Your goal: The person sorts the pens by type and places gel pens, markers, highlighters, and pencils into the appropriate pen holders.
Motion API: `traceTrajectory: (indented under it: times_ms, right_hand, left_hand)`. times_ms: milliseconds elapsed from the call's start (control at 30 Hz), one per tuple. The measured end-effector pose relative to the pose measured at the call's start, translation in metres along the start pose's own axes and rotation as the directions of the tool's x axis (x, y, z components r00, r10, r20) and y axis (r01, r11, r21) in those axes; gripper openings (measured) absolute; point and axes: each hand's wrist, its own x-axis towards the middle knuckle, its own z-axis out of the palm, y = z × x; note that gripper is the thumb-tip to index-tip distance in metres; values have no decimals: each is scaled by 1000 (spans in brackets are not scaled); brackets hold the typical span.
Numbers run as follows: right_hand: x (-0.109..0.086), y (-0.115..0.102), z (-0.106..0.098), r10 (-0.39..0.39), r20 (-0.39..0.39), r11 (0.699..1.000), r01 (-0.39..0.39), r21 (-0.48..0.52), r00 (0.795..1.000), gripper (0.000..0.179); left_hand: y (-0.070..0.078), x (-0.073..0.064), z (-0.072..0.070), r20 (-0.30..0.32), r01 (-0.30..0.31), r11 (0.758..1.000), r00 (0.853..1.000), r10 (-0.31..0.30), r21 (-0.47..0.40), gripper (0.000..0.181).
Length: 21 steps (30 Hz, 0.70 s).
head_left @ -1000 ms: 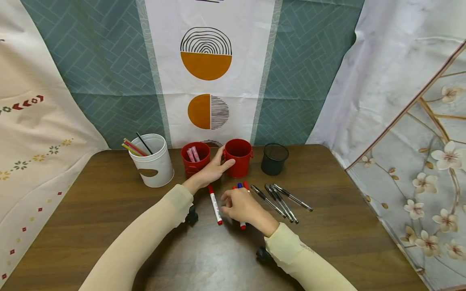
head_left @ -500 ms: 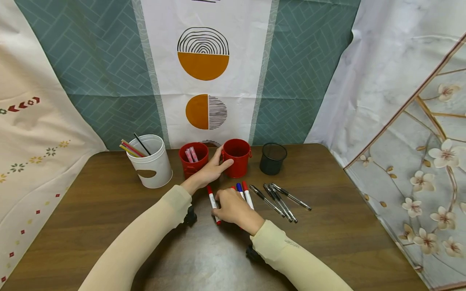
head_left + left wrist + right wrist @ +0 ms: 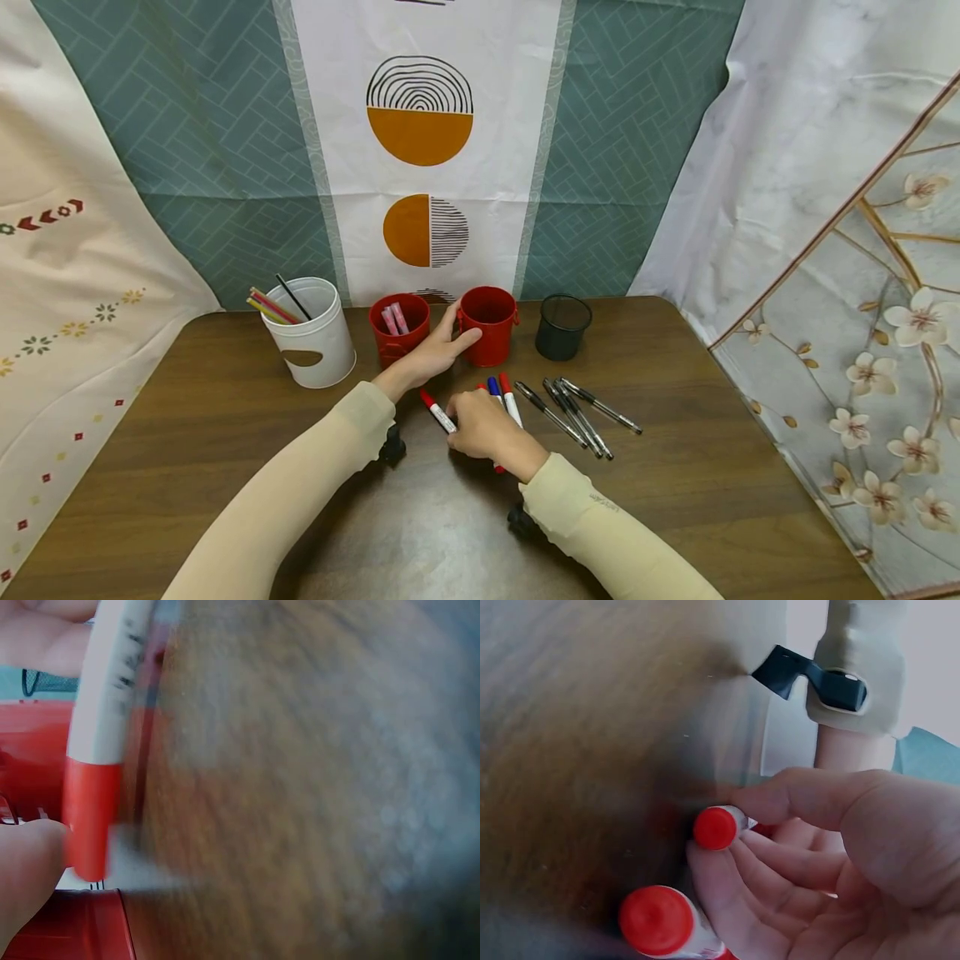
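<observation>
In the head view my right hand (image 3: pixel 483 429) pinches a red-capped white marker (image 3: pixel 441 415). Its red end (image 3: pixel 716 827) shows between thumb and fingertips in the right wrist view, and its cap (image 3: pixel 92 817) crosses the left wrist view. Another marker's red end (image 3: pixel 657 920) lies close below these fingers. Two more markers, one blue-capped (image 3: pixel 492 385) and one red-capped (image 3: pixel 506 383), lie beside the right hand on the table. My left hand (image 3: pixel 431 354) rests against the left side of a red bucket (image 3: pixel 489 332), thumb and fingers extended around it.
Left of the left hand, another red bucket (image 3: pixel 392 348) holds pink-and-white sticks. A white bucket (image 3: pixel 318 350) with colored pencils stands farther left. A black mesh cup (image 3: pixel 561 337) stands on the right, and several clear pens (image 3: pixel 585 417) lie on the wooden table (image 3: pixel 675 500).
My right hand has moved left from the other markers to the separate red marker, pinched it, and tilted and shifted it slightly. The left hand has stayed at the red bucket.
</observation>
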Motion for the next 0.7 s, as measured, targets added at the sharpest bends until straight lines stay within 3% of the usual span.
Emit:
traceTrajectory:
  times_ms: [133, 233, 433, 700]
  right_hand:
    - [-5, 3, -8, -7, 77, 994, -2, 110, 997, 29]
    - [-9, 6, -17, -26, 112, 990, 10, 139, 993, 28]
    - [-18, 20, -37, -76, 146, 986, 53, 157, 986, 24]
    - [-30, 49, -64, -92, 187, 959, 37, 281, 978, 26]
  left_hand:
    - [0, -1, 0, -1, 3, 1000, 1000, -3, -2, 81]
    - [0, -1, 0, -2, -4, 1000, 1000, 4, -5, 81]
    - [2, -2, 0, -1, -2, 1000, 1000, 2, 5, 81]
    - [1, -1, 1, -11, -10, 1000, 1000, 10, 0, 80]
